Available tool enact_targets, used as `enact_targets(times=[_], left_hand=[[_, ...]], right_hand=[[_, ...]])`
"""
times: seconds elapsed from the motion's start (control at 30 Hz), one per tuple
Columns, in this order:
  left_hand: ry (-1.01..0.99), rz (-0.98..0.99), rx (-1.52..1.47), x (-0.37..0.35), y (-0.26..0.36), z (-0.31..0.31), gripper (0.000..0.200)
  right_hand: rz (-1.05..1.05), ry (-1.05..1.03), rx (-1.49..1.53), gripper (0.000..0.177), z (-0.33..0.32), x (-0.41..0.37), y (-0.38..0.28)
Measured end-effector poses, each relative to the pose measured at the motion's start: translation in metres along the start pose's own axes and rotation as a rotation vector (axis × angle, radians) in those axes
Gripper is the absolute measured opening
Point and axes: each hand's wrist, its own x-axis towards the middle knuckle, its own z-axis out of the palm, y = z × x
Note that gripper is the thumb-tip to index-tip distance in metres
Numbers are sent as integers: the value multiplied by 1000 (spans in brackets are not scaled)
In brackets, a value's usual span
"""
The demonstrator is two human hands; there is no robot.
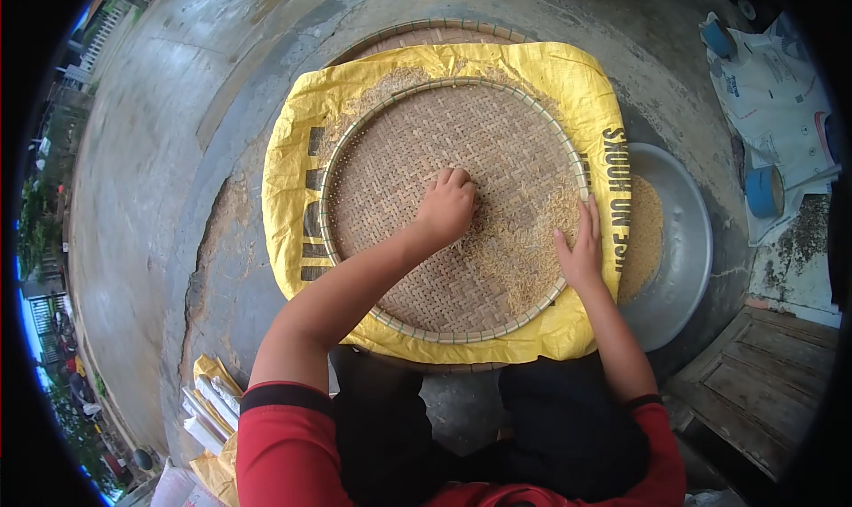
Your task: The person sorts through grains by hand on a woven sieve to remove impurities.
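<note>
A round woven bamboo tray [399, 152] with a green-bound rim lies on a yellow woven sack. My left hand [448, 207] is over its middle, fingers curled down and closed. Whatever the fingertips hold is hidden beneath them. Straw-coloured grain [525, 258] is spread across the tray's right and lower right, reaching up to that hand. At the right rim rests my right hand [581, 248], its fingers stretched out and its thumb apart on the inner side.
Under the tray, the yellow sack [288, 209] carries scattered grain near its far edge. Another woven tray [426, 35] shows behind it. To the right stands a metal basin [688, 249] holding grain. Folded sacks [213, 400] lie lower left; a wooden panel [754, 374] is lower right.
</note>
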Motion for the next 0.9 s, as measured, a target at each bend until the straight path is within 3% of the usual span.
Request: enact_targets(times=[0.37, 0.43, 0.5, 0.57, 0.63, 0.67, 0.73, 0.8, 0.9], left_hand=[[5, 206, 171, 2, 4, -2, 18], [-104, 59, -122, 8, 17, -7, 18], [-498, -347, -1388, 18, 57, -68, 35], [-480, 55, -1471, 24, 84, -115, 50], [-316, 246, -1358, 33, 95, -147, 60], [-312, 251, -1362, 39, 89, -149, 60], [-195, -29, -1171, 51, 69, -147, 51], [-124, -127, -971, 58, 32, -109, 40], [-183, -203, -713, 53, -5, -60, 32]], right_hand=[[4, -13, -27, 62, 0, 0, 1], [7, -14, -32, 62, -1, 0, 0], [-6, -4, 22, 61, -1, 0, -1], [-20, 0, 19, 61, 1, 0, -1], [-47, 21, -23, 60, -1, -1, -2], [-50, 21, -29, 60, -2, -1, -2], [-23, 14, -13, 59, -2, 0, -2], [-22, 19, -1, 58, -1, 0, 0], [-24, 8, 15, 58, 0, 0, 1]])
